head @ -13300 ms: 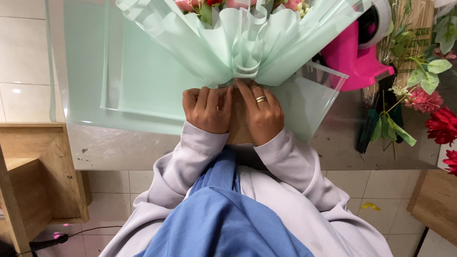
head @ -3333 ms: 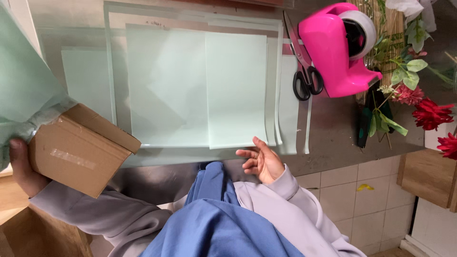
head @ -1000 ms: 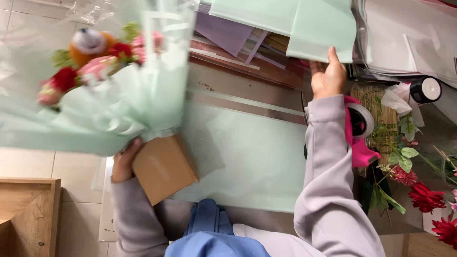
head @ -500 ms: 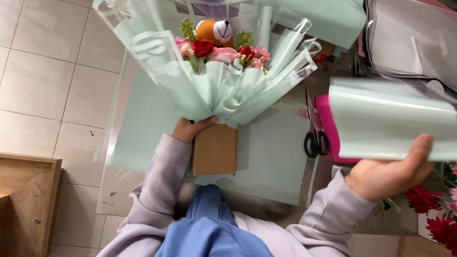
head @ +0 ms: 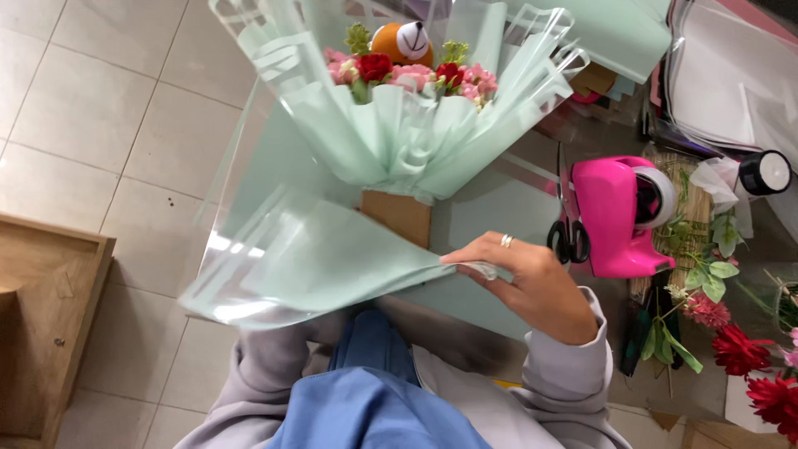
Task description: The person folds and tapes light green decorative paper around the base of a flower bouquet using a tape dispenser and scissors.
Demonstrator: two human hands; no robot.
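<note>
Mint sheet (head: 316, 266): pinched at its corner by right hand (head: 532, 287).
Left hand: hidden under sheet, grip unclear.
Bouquet (head: 407, 108): upright behind sheet.

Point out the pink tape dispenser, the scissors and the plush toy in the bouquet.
pink tape dispenser (head: 613, 216), head view, on its pink body.
scissors (head: 569, 241), head view, on the black handle loops.
plush toy (head: 401, 43), head view, on its orange head.

The right hand (head: 532, 283) sits at about four o'clock, fingers (head: 474, 256) pinched together, pointing toward nine o'clock. The left hand is hidden.
</note>
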